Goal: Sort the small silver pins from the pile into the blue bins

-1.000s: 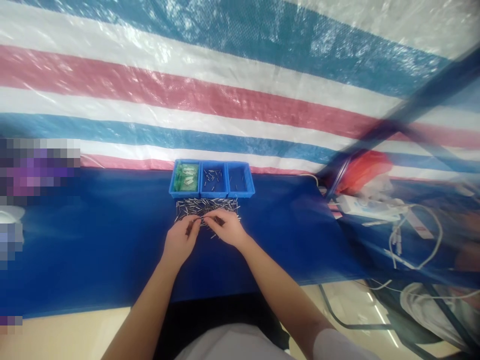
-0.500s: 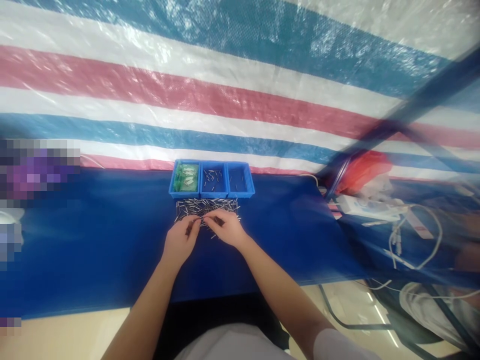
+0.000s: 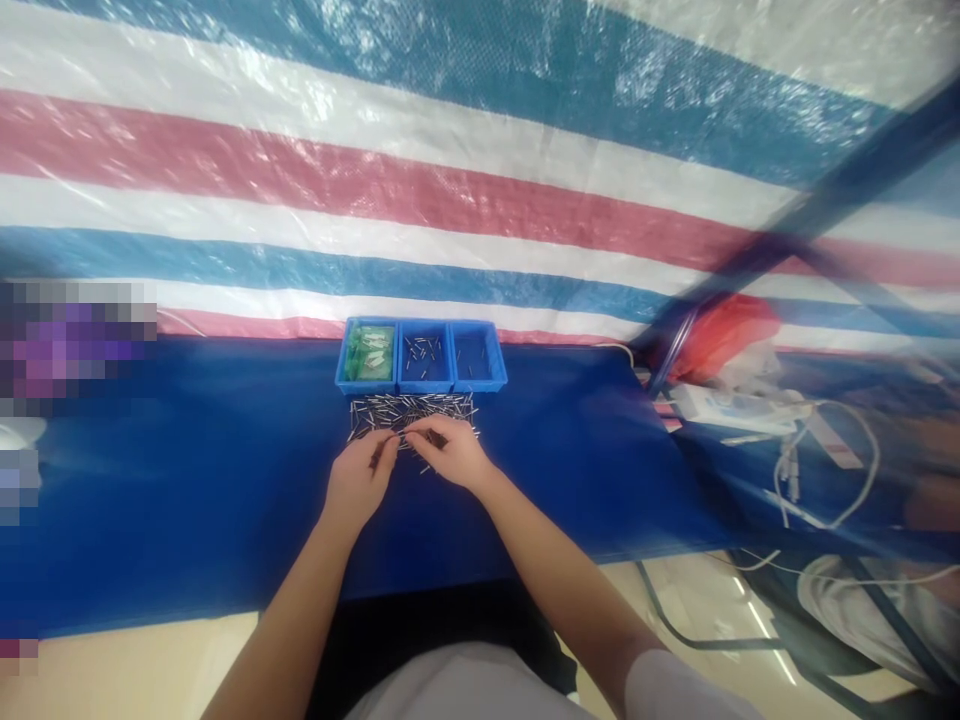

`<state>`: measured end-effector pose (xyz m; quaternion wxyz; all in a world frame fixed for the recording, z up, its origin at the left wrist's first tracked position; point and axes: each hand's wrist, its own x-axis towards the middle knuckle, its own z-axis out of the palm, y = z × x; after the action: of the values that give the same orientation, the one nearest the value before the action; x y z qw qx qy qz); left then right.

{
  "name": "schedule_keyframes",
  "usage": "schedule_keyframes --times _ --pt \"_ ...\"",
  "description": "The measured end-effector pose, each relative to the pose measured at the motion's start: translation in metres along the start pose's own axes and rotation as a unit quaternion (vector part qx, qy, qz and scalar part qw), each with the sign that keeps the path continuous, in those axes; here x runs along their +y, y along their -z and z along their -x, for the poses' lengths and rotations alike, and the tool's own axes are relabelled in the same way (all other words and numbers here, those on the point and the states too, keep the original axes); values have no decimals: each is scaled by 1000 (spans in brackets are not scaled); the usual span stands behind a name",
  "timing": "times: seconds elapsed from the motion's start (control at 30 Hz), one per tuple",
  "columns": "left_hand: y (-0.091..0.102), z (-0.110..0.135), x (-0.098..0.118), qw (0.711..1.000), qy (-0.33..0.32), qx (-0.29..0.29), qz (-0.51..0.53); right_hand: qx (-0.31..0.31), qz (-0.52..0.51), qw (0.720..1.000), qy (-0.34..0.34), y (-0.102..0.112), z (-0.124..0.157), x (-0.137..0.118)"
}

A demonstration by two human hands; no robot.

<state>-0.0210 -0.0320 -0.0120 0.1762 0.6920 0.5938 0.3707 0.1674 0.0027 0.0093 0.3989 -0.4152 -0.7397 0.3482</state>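
Observation:
My left hand and my right hand meet fingertip to fingertip just above a pile of thin metal pins. Both are closed in a pinch. Between the fingertips is a small thin piece that looks like one of the metal pins; the fingers hide most of it. Behind the pile stand three joined blue bins. The left bin holds green and clear small packets, the middle bin several loose pins, and the right bin a few small pins.
A blue cover lies over the table, with a striped plastic sheet behind it. At the right are a dark metal frame, a red bag, a white box and a looped white cable. Blurred-out items lie at the far left.
The view has shifted very slightly. Both hands keep their pinch in the same place over the pile, and the bins and pins look unchanged.

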Motion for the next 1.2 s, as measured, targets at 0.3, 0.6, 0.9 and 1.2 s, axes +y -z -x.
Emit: schedule_keyframes --times 0.3,0.6,0.9,1.2 --pt "3 0 2 1000 -13 4 3 -10 6 1000 13 -3 0 -1" --pt "4 -1 2 1000 -22 -11 -13 0 -1 1000 17 -3 0 -1" --pt "3 -2 1 1000 -20 -13 -17 -6 -7 1000 23 -4 1 1" --pt "5 -1 6 1000 -3 3 15 -8 6 999 36 -6 0 2"
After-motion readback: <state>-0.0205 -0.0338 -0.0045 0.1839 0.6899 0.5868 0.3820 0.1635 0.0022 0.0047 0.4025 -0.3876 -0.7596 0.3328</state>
